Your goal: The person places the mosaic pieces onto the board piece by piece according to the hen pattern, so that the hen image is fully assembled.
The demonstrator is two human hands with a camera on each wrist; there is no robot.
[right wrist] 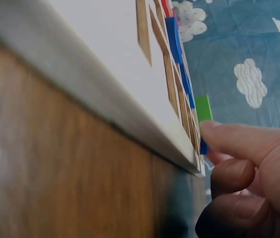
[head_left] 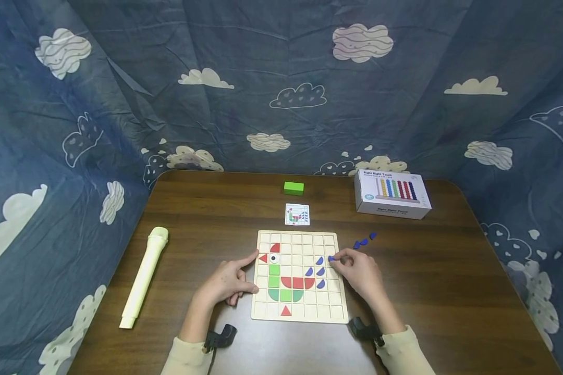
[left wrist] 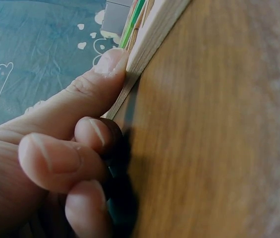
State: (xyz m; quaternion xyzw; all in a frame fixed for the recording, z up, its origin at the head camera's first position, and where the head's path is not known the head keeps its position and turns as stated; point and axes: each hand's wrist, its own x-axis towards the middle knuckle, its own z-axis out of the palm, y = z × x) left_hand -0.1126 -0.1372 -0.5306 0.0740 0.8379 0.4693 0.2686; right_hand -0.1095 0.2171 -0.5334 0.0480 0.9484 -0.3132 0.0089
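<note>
A wooden grid board [head_left: 326, 313] lies on the table, bearing red, green and blue pieces laid out like a bird. My left hand [head_left: 227, 281] touches the board's left edge with index finger and thumb spread apart; the other fingers are bent beneath. Over the upper right of the grid, my right hand [head_left: 362, 273] pinches a small blue half-round piece [head_left: 331, 259] between thumb and finger. That blue piece [right wrist: 203, 147] is partly hidden by the thumb in the right wrist view. Several blue half-round pieces [head_left: 321, 284] sit in nearby cells.
Loose blue pieces [head_left: 364, 242] lie right of the board. Behind it are a pattern card [head_left: 297, 214] with a bird picture and a green block [head_left: 293, 188]. A white box [head_left: 391, 194] stands back right. A pale microphone-shaped stick [head_left: 144, 278] lies at left.
</note>
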